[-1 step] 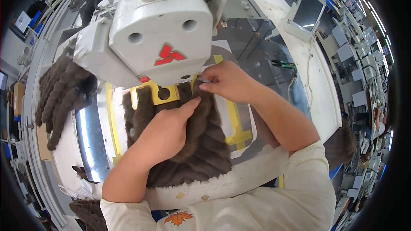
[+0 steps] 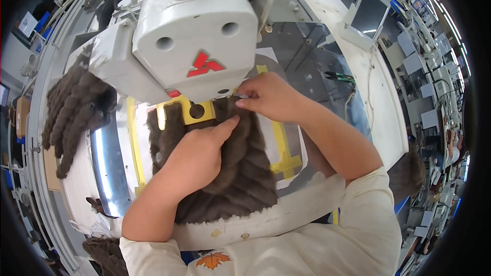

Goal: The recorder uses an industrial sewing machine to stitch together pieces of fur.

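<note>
A dark brown fur piece [image 2: 230, 194] with ridged rows lies below the white sewing machine head [image 2: 194, 41]. My left hand [image 2: 197, 156] rests on it, index finger stretched forward onto the fur and the other fingers curled under, partly hidden. Beside the machine's front right corner, my right hand [image 2: 266, 97] pinches thumb and index finger at the fur's far edge. A small pale thing shows between those fingertips, too small to name. Between the fur strips sits a yellow plate [image 2: 198, 112] with a round hole, just below the machine head.
Another bundle of brown fur [image 2: 76, 107] lies at the left. Green-handled pliers [image 2: 339, 76] rest on the dark glassy surface at the right, near a thin cord. A white-framed screen [image 2: 365, 18] stands farther back. Yellow tape [image 2: 284, 163] marks the work surface beside the fur.
</note>
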The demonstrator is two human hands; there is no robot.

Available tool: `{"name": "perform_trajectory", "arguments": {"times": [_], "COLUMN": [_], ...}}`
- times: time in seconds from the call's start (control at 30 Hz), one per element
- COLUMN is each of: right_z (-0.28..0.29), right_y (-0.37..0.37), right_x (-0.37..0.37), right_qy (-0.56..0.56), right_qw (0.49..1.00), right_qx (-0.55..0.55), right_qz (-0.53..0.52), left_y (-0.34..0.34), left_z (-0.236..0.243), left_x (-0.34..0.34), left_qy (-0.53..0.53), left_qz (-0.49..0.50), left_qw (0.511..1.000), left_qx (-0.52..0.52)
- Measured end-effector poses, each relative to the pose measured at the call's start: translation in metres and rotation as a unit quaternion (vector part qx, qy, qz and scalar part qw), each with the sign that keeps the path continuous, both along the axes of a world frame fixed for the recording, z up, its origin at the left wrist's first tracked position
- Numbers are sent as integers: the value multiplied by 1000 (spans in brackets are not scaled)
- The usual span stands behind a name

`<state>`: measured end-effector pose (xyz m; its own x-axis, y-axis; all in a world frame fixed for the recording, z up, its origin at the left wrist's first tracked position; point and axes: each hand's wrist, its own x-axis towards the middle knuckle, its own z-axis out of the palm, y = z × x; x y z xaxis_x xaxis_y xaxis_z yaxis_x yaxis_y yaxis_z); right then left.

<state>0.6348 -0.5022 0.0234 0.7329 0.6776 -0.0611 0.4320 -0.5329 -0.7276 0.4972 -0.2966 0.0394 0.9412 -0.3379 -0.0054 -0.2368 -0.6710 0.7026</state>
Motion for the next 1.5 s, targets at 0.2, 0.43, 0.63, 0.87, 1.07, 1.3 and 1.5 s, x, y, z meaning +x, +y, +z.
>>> {"name": "perform_trajectory", "arguments": {"times": [0.2,0.43,0.63,0.87,1.07,1.3,1.5], "right_z": [-23,-31,-37,-29,-37,-57,-52], "right_y": [35,36,40,33,33,35,37], "right_x": [7,14,22,26,32,33,26], "right_qy": [-104,-67,-98,-41,-2,-65,-102], "right_qw": [991,997,994,998,998,991,988], "right_qx": [72,3,9,11,44,100,60], "right_qz": [53,-42,-42,-42,-35,-64,-99], "left_y": [0,0,2,0,3,2,2], "left_z": [-5,-10,-17,-25,-32,-33,-31], "left_x": [0,3,10,19,22,25,25], "left_qy": [-160,-162,-194,-223,-245,-239,-215], "left_qz": [16,11,3,-16,13,17,22], "left_qw": [966,945,931,922,916,920,924], "left_qx": [204,283,310,317,316,311,316]}}
